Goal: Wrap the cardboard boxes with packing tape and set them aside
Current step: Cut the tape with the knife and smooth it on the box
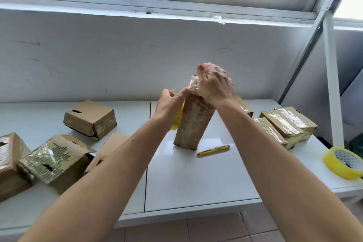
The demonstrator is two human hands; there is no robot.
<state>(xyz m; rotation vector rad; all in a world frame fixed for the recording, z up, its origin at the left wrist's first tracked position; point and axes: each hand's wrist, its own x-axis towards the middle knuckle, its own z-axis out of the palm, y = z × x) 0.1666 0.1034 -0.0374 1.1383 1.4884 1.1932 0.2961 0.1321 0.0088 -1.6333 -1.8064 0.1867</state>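
A tall cardboard box [191,122] is standing upright on its short end near the middle of the white desk [196,182], its sides already shining with clear tape. The right hand [214,84] is lying over the top of the box with its fingers [211,68] stretched forward and close together, pressing down on the taped top; the hand is blurred, so the exact lie of each finger is hard to tell. The left hand [169,104] is sitting against the upper left edge of the box, its fingers curling around a yellow tape roll [177,121], which is showing only partly below the wrist and touching the box's left side. A yellow box cutter [214,149] is lying flat on the desk just in front of the box, to its right. A second yellow tape roll [342,162] is resting near the desk's right edge. Several taped boxes [284,124] are sitting together at the far right, behind the right forearm. On the left, a group of worn boxes [55,158] is lying tilted and crowded together, and one more box [90,119] is lying tipped a little apart behind them.
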